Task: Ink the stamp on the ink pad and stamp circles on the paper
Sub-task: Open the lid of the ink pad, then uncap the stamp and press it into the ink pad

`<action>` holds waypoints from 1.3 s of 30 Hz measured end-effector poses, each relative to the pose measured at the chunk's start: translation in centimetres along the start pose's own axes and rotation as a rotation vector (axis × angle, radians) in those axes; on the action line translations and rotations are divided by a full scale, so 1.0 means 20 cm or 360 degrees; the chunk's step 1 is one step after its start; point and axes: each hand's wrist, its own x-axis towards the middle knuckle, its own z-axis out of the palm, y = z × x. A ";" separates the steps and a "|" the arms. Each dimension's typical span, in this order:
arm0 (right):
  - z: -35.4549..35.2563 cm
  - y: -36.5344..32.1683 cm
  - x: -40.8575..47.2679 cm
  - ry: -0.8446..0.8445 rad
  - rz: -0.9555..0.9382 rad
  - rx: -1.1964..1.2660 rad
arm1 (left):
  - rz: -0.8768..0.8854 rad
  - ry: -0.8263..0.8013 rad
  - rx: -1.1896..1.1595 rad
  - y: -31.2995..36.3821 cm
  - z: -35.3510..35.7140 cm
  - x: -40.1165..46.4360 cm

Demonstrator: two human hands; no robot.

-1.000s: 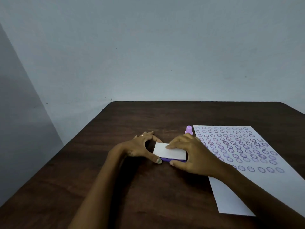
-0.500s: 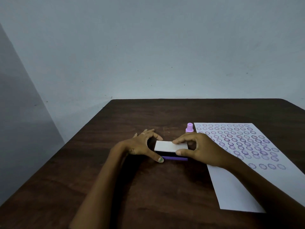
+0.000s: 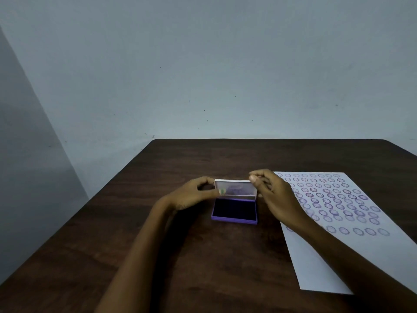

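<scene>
While the ink pad [image 3: 234, 210] lies open on the table [image 3: 203, 256], its dark surface bare, the left hand [image 3: 191, 196] and right hand [image 3: 274, 195] pinch the raised lid [image 3: 234, 188] behind it. Right of the pad, the paper [image 3: 352, 256] carries many circles; the stamp is hidden, so inking remains.

No readable text, labels or numbers anywhere.
</scene>
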 end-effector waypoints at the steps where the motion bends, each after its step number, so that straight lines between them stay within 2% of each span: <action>1: 0.00 0.00 0.00 0.0035 0.0021 -0.0004 | 0.0065 0.0083 -0.0027 0.01 0.01 0.00; 5: 0.00 -0.01 -0.01 0.0156 0.0063 0.0011 | 0.0232 0.0392 -0.0148 -0.01 0.05 0.02; 10: 0.00 -0.01 -0.01 0.0107 0.0133 -0.0029 | 0.0238 0.0553 -0.0002 -0.07 0.07 0.08; 28: 0.03 -0.03 -0.03 -0.0321 0.0298 -0.0443 | -0.0016 0.0558 0.0532 -0.07 0.05 0.07; 35: 0.03 0.00 -0.02 -0.0245 0.0278 -0.0459 | -0.0014 0.0516 0.0598 -0.06 0.06 0.07; 39: 0.01 0.00 -0.01 0.0099 0.0142 -0.0304 | -0.0006 0.0571 0.0616 -0.05 0.07 0.06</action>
